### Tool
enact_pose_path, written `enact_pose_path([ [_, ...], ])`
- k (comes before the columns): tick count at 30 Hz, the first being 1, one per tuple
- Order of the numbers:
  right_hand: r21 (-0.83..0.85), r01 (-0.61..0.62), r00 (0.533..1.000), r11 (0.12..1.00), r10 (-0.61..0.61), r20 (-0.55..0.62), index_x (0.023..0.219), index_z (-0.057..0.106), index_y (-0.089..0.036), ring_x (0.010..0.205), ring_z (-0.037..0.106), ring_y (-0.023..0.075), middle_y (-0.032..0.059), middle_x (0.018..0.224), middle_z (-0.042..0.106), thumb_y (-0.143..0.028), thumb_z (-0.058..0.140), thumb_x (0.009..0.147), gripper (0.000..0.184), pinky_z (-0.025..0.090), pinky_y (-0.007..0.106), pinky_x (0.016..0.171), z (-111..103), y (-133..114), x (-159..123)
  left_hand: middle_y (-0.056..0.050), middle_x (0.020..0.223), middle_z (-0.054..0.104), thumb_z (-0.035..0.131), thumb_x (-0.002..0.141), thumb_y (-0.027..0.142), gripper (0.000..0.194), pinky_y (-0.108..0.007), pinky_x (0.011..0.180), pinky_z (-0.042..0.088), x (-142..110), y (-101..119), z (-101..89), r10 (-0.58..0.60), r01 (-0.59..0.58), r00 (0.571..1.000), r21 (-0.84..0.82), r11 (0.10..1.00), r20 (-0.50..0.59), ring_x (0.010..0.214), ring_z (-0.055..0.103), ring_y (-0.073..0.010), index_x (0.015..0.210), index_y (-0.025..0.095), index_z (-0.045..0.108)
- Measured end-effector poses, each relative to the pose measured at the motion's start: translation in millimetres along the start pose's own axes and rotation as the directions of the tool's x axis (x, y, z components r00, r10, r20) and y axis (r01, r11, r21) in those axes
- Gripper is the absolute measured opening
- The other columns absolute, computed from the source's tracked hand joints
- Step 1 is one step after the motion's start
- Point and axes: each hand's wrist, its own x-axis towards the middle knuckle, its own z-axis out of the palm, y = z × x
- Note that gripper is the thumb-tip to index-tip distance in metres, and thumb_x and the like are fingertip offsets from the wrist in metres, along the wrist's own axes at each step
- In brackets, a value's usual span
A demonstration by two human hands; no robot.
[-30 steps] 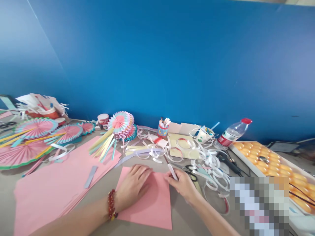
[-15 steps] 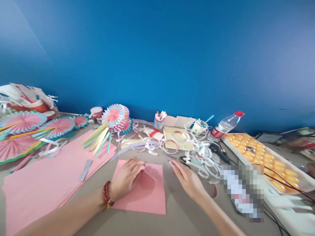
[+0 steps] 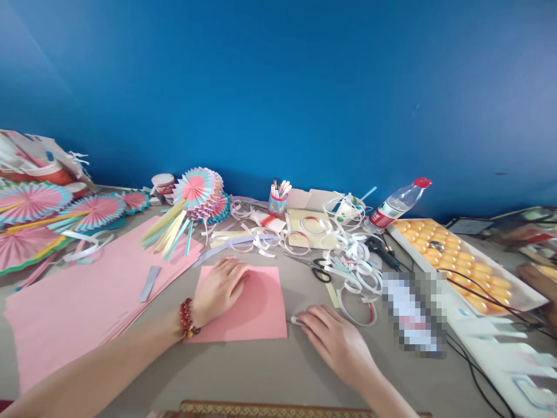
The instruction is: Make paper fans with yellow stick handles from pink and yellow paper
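A folded-looking pink sheet of paper (image 3: 256, 302) lies flat on the table in front of me. On its left part rests my left hand (image 3: 221, 290), a red beaded bracelet (image 3: 187, 318) at the wrist; the fingers lie over the paper, slightly bent and grasping nothing. Just right of the sheet, low over the tabletop, my right hand (image 3: 337, 345) is closed around a slim tool (image 3: 296, 320). Only its whitish end and a thin dark tip pointing at the paper show; the rest is hidden by the fingers. Black-handled scissors (image 3: 321, 271) lie beyond this hand.
Large pink sheets (image 3: 87, 313) cover the left, with a grey strip (image 3: 149, 284) on top. Pleated paper fans (image 3: 195, 188) stand behind. Curled white strips (image 3: 357, 267), a bottle (image 3: 394, 209) and an orange tray (image 3: 456, 264) with cables are to the right. Another person's hand (image 3: 539, 287) shows far right.
The raised flap of the pink sheet now lies flat, and my left hand has settled on it. My right hand has come nearer to me, beside the sheet's right edge, with the slim tool.
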Motion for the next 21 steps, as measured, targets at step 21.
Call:
enact_pose_path([
  [21,0.007,-0.03,0.996,1.0,0.03,-0.08,0.108,0.068,-0.024,0.085,0.061,0.0174,0.0053,0.096,0.068,-0.017,0.041,0.099,0.029,0.046,0.027,0.074,7.6,-10.7,-3.3,-0.013,0.159,0.032,0.041,0.094,0.068,0.075,-0.049,0.121,0.014,-4.4,14.6,12.5,0.25,-0.275,0.878,0.002,0.961,0.409,0.148,0.024,-0.03,0.152,0.02,0.036],
])
